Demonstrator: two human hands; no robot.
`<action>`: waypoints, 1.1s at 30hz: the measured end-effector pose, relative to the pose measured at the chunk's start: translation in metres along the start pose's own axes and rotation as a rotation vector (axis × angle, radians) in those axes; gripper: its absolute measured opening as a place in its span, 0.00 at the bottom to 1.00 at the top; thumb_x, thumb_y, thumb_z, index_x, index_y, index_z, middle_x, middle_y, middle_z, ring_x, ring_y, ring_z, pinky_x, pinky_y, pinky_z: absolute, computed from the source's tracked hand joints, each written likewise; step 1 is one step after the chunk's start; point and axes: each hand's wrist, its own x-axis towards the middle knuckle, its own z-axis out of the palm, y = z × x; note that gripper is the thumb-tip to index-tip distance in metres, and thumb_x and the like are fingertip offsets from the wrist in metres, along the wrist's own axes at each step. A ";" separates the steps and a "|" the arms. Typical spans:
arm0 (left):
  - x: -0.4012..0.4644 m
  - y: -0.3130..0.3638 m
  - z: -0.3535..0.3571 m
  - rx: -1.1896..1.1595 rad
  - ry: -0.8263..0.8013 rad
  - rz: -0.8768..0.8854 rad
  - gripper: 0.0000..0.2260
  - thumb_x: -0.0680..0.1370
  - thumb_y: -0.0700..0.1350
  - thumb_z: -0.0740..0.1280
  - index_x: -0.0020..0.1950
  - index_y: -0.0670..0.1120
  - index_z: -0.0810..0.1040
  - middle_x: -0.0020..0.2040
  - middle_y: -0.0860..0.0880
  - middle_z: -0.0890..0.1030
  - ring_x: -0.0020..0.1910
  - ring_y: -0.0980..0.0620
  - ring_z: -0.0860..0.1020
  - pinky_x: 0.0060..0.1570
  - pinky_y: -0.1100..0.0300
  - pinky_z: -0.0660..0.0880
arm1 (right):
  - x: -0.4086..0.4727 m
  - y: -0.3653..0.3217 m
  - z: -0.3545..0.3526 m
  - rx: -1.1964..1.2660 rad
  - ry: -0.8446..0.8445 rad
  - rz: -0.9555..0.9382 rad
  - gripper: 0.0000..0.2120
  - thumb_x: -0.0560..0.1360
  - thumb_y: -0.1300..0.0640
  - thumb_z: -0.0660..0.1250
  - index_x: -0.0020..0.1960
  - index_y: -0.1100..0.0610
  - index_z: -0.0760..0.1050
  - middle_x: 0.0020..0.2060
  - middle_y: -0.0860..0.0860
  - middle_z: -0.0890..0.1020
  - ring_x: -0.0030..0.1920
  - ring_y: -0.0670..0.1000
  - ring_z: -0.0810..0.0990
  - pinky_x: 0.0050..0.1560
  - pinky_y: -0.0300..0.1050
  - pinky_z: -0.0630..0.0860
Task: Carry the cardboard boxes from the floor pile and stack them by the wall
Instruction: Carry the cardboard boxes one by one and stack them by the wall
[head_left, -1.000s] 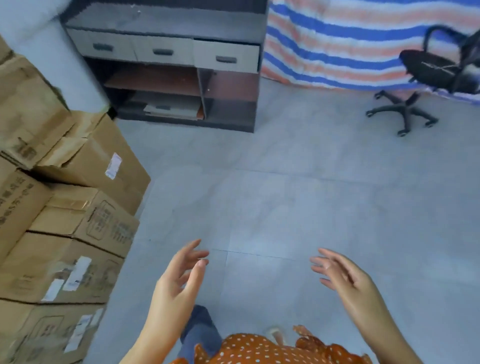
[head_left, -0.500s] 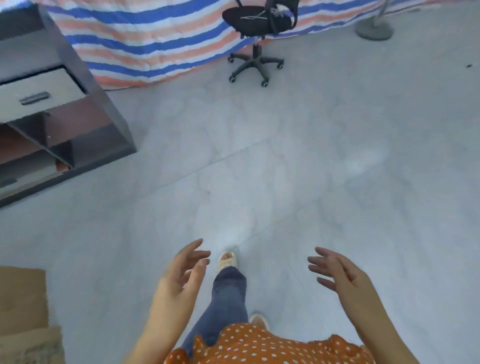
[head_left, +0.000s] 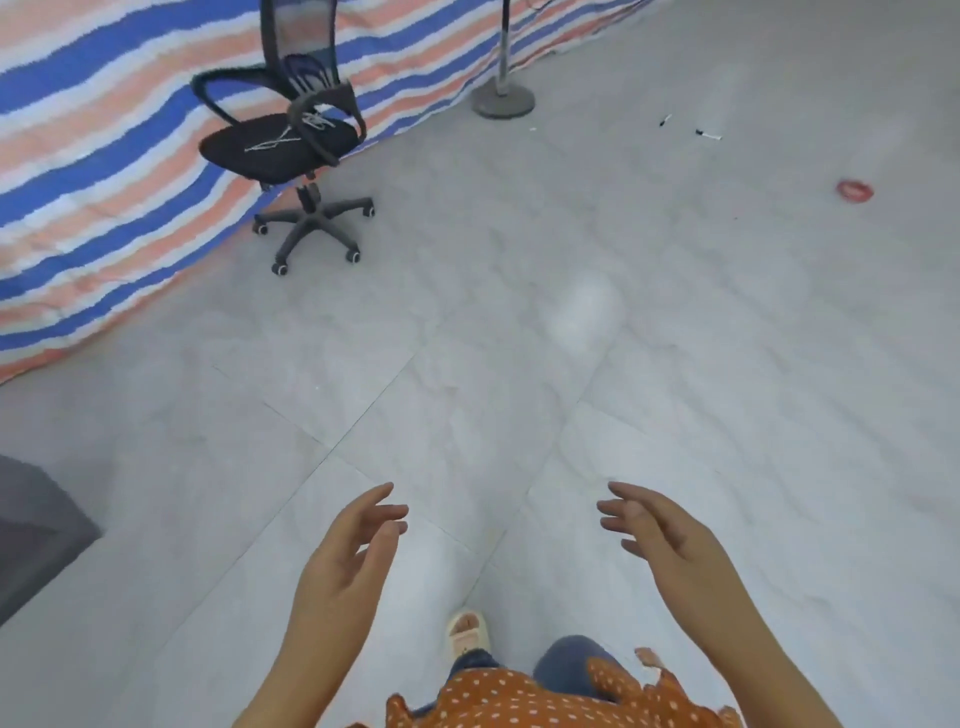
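the fingers (head_left: 384, 512) of the left hand (head_left: 343, 566) are spread and only a little bent, and they hold nothing. the fingers (head_left: 621, 512) of the right hand (head_left: 670, 540) are the same, loose and apart, with nothing in them. both hands are held out low in front of the body, palms turned toward each other, left at 7 o'clock and right at 5 o'clock, well apart.

no boxes show in this one head view, so where they are cannot be told from here.

under the hands is the floor (head_left: 519, 338), made of big pale grey tiles. at 6 o'clock there is an orange top (head_left: 519, 699) with white dots, blue jeans (head_left: 563, 660) and one foot in a pale sandal (head_left: 467, 629) stepping forward.

at 11 o'clock a black chair (head_left: 283, 140) on wheels stands on the floor, with thin white things lying on its seat. behind it, filling the top left, hangs a striped sheet (head_left: 104, 171) in blue, orange and white that comes down to the floor.

at 12 o'clock a thin pole on a round base (head_left: 503, 101) stands just beside the sheet's edge. at 2 o'clock two small dark bits (head_left: 706, 135) lie on the floor, and further right a small red thing (head_left: 854, 190), too blurry to name. at 9 o'clock a dark grey corner (head_left: 36, 525) of something pokes in from the left edge.
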 end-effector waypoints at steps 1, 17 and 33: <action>0.016 0.006 0.001 0.003 -0.019 0.013 0.15 0.79 0.41 0.62 0.57 0.60 0.77 0.51 0.57 0.82 0.53 0.55 0.80 0.59 0.50 0.74 | 0.007 -0.003 -0.001 0.009 0.019 0.004 0.10 0.80 0.53 0.58 0.56 0.43 0.76 0.47 0.38 0.84 0.50 0.39 0.82 0.56 0.41 0.75; 0.239 0.103 0.150 0.023 -0.226 0.116 0.15 0.78 0.38 0.63 0.57 0.58 0.77 0.52 0.56 0.83 0.51 0.56 0.81 0.56 0.53 0.74 | 0.214 -0.031 -0.109 0.156 0.258 0.103 0.11 0.81 0.58 0.58 0.54 0.50 0.79 0.44 0.43 0.86 0.46 0.41 0.84 0.48 0.38 0.77; 0.475 0.231 0.383 0.052 -0.402 0.115 0.14 0.78 0.39 0.64 0.55 0.59 0.77 0.49 0.58 0.83 0.52 0.55 0.80 0.48 0.70 0.74 | 0.476 -0.080 -0.279 0.186 0.338 0.186 0.12 0.81 0.60 0.58 0.55 0.50 0.79 0.45 0.42 0.85 0.48 0.41 0.83 0.52 0.42 0.76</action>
